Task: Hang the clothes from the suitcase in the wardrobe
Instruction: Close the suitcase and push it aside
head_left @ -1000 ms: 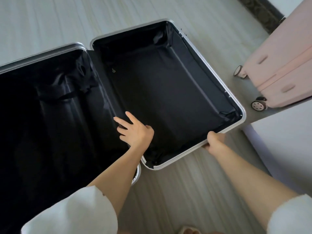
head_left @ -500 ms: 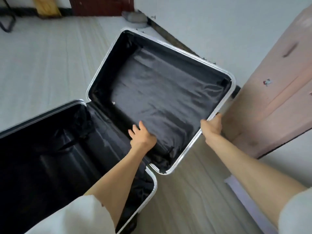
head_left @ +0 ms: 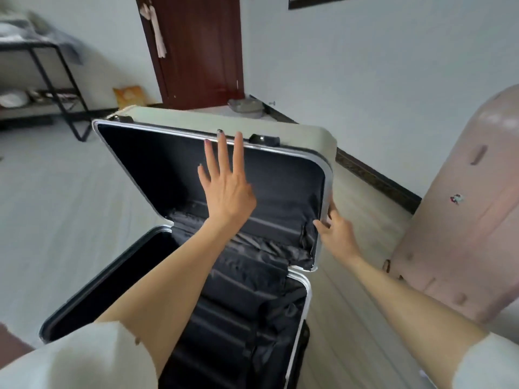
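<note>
The suitcase point(head_left: 213, 276) lies open on the floor point(head_left: 56, 220), right in front of the person. No clothes show inside it, only dark lining. So the hanging part of the job looks done, and the person seems to be shutting the case.

The lid point(head_left: 196, 169) stands up on its hinge, tilted, with its dark inside facing the person. Its long side runs across the view from left to right. The bottom half point(head_left: 238, 332) lies flat below it and reaches toward the person.

The left hand point(head_left: 224, 189) is flat and spread, with straight fingers. It is over the inside of the lid, and the fingertips reach the top rim. It holds nothing. The right hand point(head_left: 338, 234) pinches the metal edge on the lid's right side.

Both hands are on the lid, so both are near. The lid must swing down toward the person onto the bottom half. The left hand sits between the 2 halves, so it should slide out first or it could get squeezed.

A pink case point(head_left: 463, 220) stands just to the right. A brown door point(head_left: 202, 51) is behind.
</note>
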